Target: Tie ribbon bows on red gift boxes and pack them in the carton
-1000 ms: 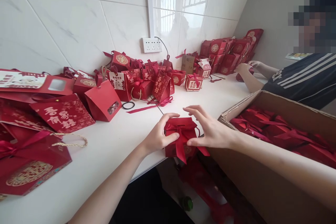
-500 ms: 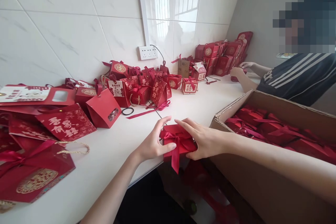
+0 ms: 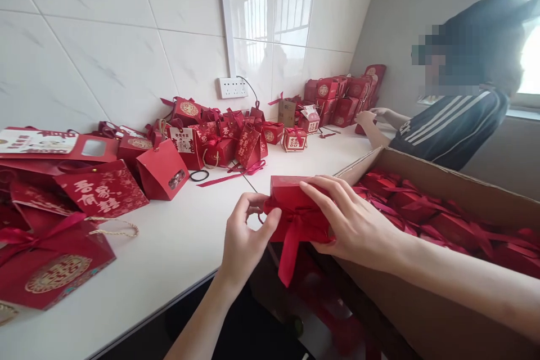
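From where I stand, the left hand [image 3: 248, 233] pinches and the right hand [image 3: 356, 228] spans a small red cardboard box [image 3: 289, 187] just below the frame's centre, whose glossy red ribbon [image 3: 289, 253] might loosen if a finger snags it.

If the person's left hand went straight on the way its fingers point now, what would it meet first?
The left hand would first meet the red box: its fingertips appear to touch the left end. Beyond the box, the right hand seems next, though depth is hard to judge.
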Motion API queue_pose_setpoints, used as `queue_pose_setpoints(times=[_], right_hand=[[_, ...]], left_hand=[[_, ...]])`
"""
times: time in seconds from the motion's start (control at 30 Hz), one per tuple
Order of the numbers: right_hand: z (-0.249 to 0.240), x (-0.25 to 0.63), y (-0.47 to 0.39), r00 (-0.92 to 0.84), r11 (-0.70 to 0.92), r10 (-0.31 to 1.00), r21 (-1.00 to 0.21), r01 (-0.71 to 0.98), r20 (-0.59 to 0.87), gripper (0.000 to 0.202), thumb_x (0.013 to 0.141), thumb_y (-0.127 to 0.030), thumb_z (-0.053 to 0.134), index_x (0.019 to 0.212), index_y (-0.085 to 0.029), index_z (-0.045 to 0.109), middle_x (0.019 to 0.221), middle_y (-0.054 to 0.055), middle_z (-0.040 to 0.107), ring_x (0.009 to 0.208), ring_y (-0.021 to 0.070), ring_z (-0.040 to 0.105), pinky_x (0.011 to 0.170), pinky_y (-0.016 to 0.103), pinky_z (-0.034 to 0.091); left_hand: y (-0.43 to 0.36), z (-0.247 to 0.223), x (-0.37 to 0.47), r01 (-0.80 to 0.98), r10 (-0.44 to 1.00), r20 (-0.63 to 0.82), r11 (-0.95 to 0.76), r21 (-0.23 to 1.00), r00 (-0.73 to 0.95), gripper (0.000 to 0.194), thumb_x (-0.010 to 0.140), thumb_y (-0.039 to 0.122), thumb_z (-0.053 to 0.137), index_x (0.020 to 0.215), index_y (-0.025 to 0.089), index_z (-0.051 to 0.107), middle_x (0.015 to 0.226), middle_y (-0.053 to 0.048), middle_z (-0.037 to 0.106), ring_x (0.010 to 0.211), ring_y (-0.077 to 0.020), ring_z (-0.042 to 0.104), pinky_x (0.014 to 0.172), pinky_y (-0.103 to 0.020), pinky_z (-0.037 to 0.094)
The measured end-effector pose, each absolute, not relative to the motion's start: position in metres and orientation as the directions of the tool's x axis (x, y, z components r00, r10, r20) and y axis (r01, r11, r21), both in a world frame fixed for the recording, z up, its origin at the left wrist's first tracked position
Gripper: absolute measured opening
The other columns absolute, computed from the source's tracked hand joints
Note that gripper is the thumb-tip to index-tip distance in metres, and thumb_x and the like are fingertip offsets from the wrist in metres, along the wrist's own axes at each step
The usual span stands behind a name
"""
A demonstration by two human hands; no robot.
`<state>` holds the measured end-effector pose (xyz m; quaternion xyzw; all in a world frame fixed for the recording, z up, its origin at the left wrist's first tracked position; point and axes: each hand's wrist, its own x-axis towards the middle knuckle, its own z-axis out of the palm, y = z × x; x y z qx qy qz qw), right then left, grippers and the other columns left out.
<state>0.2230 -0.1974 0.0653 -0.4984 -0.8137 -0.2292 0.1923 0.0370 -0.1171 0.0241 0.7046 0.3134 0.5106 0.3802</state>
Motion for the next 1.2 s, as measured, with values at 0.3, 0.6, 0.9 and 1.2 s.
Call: queue_pose_setpoints(times=[0.3,0.6,0.9,1.2], right_hand=[[0.072,0.231,-0.231,-0.326,0.312,0.709,0.136,0.940,0.625,0.076,0.078,-0.035,0.061,0.139,-0.014,0.021,0.124,0.021,0.043,0.113,0.0350,0.043,0.086,0.052,0.050],[0.087,0.186,-0.164,-0.507,0.630,0.762,-0.277,0.726,0.402,0.090,0.064,-0.030,0.073,0.136,-0.012,0.023,0.126,0.019,0.044,0.113,0.0294,0.049,0.092,0.043,0.045],[0.060,0.100,-0.085,-0.739,0.660,0.674,-0.463,0.592,0.016,0.084,0.060,-0.033,0.079,0.131,-0.016,0.037,0.123,0.016,0.051,0.102,0.0252,0.057,0.079,0.034,0.049],[0.016,0.080,-0.123,-0.279,0.282,0.954,-0.633,0.721,0.107,0.041,0.089,-0.054,0.035,0.064,-0.021,0.037,0.051,-0.003,0.046,0.045,0.0120,0.041,0.046,0.024,0.033]], left_hand=[[-0.172,0.036,0.058,0.063,0.403,0.898,-0.915,0.398,0.175,0.016,0.078,0.012,0.061,0.087,0.023,0.054,0.082,-0.001,0.050,0.077,-0.0135,0.055,0.064,-0.027,0.050],[-0.140,0.048,0.001,0.197,0.751,0.650,-0.624,0.756,-0.116,0.009,0.083,0.026,0.054,0.077,0.020,0.051,0.076,0.000,0.056,0.074,-0.0122,0.058,0.068,-0.024,0.050],[-0.120,0.025,-0.087,0.726,0.914,0.381,-0.357,0.587,0.141,0.042,0.078,0.028,0.057,0.119,0.023,0.049,0.111,-0.007,0.060,0.100,-0.0237,0.059,0.083,-0.037,0.048],[-0.104,0.014,-0.091,0.395,0.932,0.357,-0.306,0.866,-0.061,0.009,0.081,0.028,0.054,0.083,0.020,0.057,0.085,-0.001,0.065,0.077,-0.0149,0.059,0.073,-0.026,0.046]])
